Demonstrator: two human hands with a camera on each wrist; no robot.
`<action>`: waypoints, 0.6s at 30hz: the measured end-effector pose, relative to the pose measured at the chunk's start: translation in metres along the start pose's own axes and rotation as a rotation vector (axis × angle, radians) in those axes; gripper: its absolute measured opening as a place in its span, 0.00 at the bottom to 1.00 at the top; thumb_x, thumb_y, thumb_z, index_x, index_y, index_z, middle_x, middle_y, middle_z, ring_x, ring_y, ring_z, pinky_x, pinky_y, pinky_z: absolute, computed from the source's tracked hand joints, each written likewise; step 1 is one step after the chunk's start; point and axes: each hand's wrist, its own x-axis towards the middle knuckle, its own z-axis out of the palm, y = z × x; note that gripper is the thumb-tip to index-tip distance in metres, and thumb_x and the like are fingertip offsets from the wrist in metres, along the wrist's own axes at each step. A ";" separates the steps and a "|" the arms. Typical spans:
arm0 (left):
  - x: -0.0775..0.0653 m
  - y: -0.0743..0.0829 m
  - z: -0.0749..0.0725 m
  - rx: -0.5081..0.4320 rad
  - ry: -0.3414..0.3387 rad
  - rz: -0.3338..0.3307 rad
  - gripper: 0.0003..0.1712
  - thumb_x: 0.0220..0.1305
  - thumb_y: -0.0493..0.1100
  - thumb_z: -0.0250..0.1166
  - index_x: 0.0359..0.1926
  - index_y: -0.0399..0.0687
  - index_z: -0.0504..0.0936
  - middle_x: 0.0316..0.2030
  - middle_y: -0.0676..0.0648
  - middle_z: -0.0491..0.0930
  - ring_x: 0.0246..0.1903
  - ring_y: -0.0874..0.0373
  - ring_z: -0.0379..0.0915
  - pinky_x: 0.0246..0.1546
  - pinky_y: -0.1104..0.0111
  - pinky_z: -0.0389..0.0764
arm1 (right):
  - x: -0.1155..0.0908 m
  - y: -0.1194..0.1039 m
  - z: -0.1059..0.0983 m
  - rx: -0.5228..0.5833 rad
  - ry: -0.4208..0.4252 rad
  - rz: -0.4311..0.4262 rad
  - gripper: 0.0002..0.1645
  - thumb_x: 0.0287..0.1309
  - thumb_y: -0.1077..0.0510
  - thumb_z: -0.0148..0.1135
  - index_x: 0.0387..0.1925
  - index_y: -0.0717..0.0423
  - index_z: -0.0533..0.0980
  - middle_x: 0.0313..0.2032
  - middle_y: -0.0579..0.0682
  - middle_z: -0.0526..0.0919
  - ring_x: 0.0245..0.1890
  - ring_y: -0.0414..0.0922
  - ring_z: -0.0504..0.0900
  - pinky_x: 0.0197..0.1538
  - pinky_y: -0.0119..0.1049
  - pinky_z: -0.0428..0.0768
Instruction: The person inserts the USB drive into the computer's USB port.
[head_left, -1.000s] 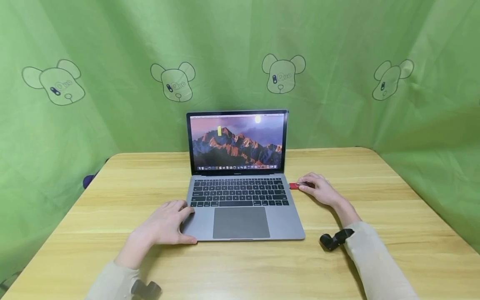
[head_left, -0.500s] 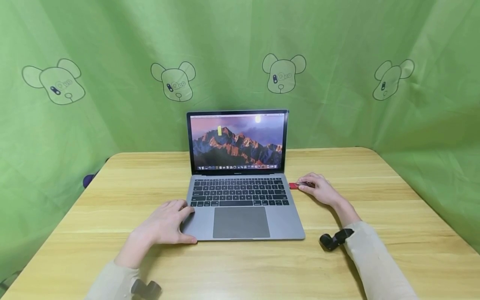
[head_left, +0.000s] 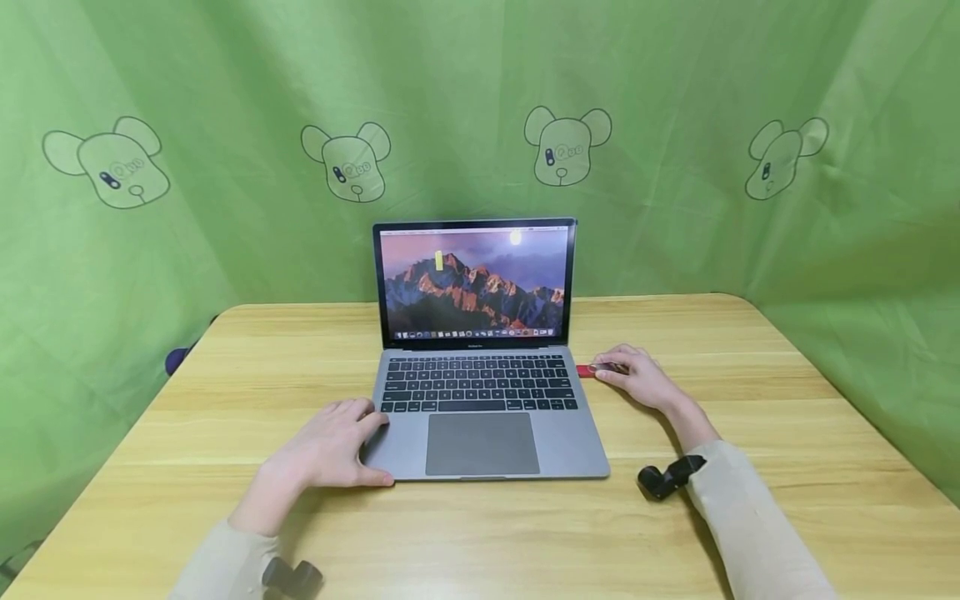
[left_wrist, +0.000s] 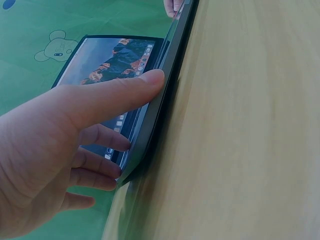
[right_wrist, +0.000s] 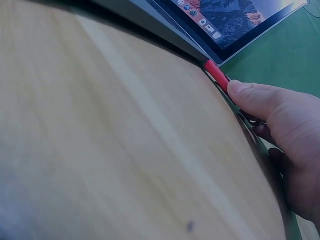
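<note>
A grey laptop (head_left: pixel 405 446) stands with its lid up on the wooden table, its screen lit with a mountain picture. My left hand (head_left: pixel 333 446) holds the laptop's front left corner. Its thumb (left_wrist: pixel 152 77) lies along the front edge, while the other fingers bend against the left side. At the laptop's right side, my right hand (head_left: pixel 636 377) pinches a red USB flash drive (head_left: pixel 586 372) by its outer end. The drive's inner end meets the laptop's side, with no gap visible in the head view. In the right wrist view, the red flash drive (right_wrist: pixel 216 73) points at the laptop's edge.
The wooden table (head_left: pixel 480 533) extends around the laptop on all sides. A green curtain (head_left: pixel 465 83) with bear-head drawings hangs behind and beside the table. A black wrist camera (head_left: pixel 667 477) sits at the right sleeve, another camera (head_left: pixel 292 577) at the left.
The red flash drive and the right fingers have shifted slightly left, closing the small gap beside the laptop. The left hand and the laptop have stayed in place.
</note>
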 end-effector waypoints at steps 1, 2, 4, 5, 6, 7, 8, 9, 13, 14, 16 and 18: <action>0.000 0.000 0.000 0.000 -0.001 0.000 0.48 0.39 0.71 0.66 0.54 0.42 0.75 0.45 0.46 0.71 0.46 0.50 0.67 0.54 0.55 0.68 | 0.000 0.000 0.000 -0.002 0.001 -0.001 0.19 0.61 0.55 0.58 0.48 0.64 0.77 0.43 0.58 0.76 0.48 0.57 0.70 0.53 0.55 0.64; 0.000 0.000 0.000 0.001 -0.001 0.000 0.48 0.39 0.71 0.66 0.54 0.42 0.75 0.45 0.46 0.71 0.46 0.51 0.67 0.54 0.55 0.68 | 0.001 0.000 0.000 -0.005 0.002 -0.003 0.19 0.61 0.55 0.59 0.48 0.64 0.77 0.42 0.58 0.76 0.47 0.57 0.70 0.53 0.55 0.65; 0.000 0.000 0.000 0.001 -0.003 -0.001 0.48 0.39 0.71 0.66 0.55 0.42 0.75 0.45 0.46 0.71 0.46 0.51 0.67 0.54 0.54 0.68 | 0.001 -0.001 0.001 -0.011 0.004 -0.004 0.19 0.60 0.55 0.59 0.48 0.64 0.77 0.42 0.58 0.76 0.47 0.56 0.70 0.52 0.53 0.65; 0.000 0.000 0.000 0.000 -0.004 -0.002 0.48 0.39 0.71 0.66 0.55 0.42 0.75 0.45 0.46 0.71 0.46 0.51 0.67 0.54 0.54 0.68 | 0.001 -0.001 0.001 -0.012 0.006 -0.005 0.18 0.60 0.55 0.59 0.48 0.64 0.77 0.42 0.58 0.76 0.47 0.56 0.70 0.52 0.53 0.65; 0.000 0.000 0.000 0.000 -0.004 -0.002 0.48 0.39 0.71 0.66 0.55 0.42 0.75 0.45 0.46 0.71 0.46 0.51 0.67 0.54 0.54 0.68 | 0.002 -0.001 0.001 -0.013 0.009 -0.005 0.18 0.60 0.56 0.59 0.47 0.64 0.78 0.41 0.57 0.76 0.46 0.56 0.70 0.51 0.52 0.66; 0.000 0.000 0.000 0.001 -0.005 -0.001 0.48 0.39 0.71 0.66 0.55 0.42 0.75 0.45 0.46 0.71 0.46 0.51 0.67 0.54 0.54 0.68 | 0.002 -0.001 0.001 -0.010 0.010 -0.004 0.18 0.60 0.56 0.59 0.47 0.64 0.78 0.41 0.57 0.76 0.46 0.55 0.71 0.51 0.51 0.66; 0.000 0.000 0.000 0.001 -0.005 -0.002 0.48 0.39 0.71 0.66 0.55 0.42 0.75 0.45 0.46 0.71 0.46 0.51 0.67 0.54 0.54 0.68 | 0.002 -0.001 0.001 -0.010 0.010 -0.002 0.17 0.60 0.56 0.59 0.47 0.63 0.78 0.41 0.57 0.76 0.45 0.55 0.71 0.51 0.51 0.66; 0.000 0.000 -0.001 0.002 -0.006 -0.002 0.48 0.39 0.71 0.66 0.55 0.42 0.75 0.45 0.46 0.71 0.46 0.51 0.67 0.54 0.54 0.68 | 0.002 -0.001 0.001 -0.008 0.010 0.000 0.17 0.60 0.56 0.60 0.47 0.63 0.78 0.41 0.57 0.76 0.45 0.55 0.71 0.50 0.50 0.66; 0.000 0.000 0.000 0.005 -0.011 -0.001 0.48 0.40 0.71 0.66 0.55 0.42 0.75 0.45 0.46 0.71 0.46 0.51 0.67 0.53 0.55 0.68 | 0.002 -0.003 0.001 0.003 0.008 0.010 0.17 0.59 0.56 0.60 0.46 0.63 0.78 0.40 0.57 0.76 0.45 0.56 0.71 0.50 0.52 0.66; 0.000 0.000 0.000 0.006 -0.011 -0.002 0.48 0.40 0.71 0.66 0.55 0.42 0.75 0.45 0.46 0.71 0.46 0.51 0.67 0.53 0.55 0.69 | 0.002 -0.003 0.001 0.003 0.005 0.012 0.17 0.59 0.56 0.60 0.46 0.63 0.78 0.40 0.57 0.76 0.45 0.56 0.70 0.50 0.52 0.66; 0.000 0.000 0.000 0.005 -0.010 -0.003 0.48 0.40 0.71 0.66 0.55 0.42 0.75 0.45 0.47 0.71 0.45 0.51 0.67 0.52 0.55 0.69 | 0.002 -0.003 0.000 0.003 0.003 0.014 0.17 0.60 0.56 0.60 0.46 0.63 0.78 0.40 0.57 0.75 0.45 0.56 0.70 0.51 0.53 0.66; 0.000 0.000 0.000 0.003 -0.008 -0.004 0.48 0.39 0.71 0.66 0.54 0.42 0.75 0.44 0.47 0.71 0.45 0.51 0.67 0.52 0.56 0.69 | 0.001 -0.003 0.000 0.001 0.004 0.020 0.17 0.60 0.56 0.60 0.46 0.62 0.78 0.41 0.57 0.76 0.45 0.55 0.70 0.51 0.53 0.65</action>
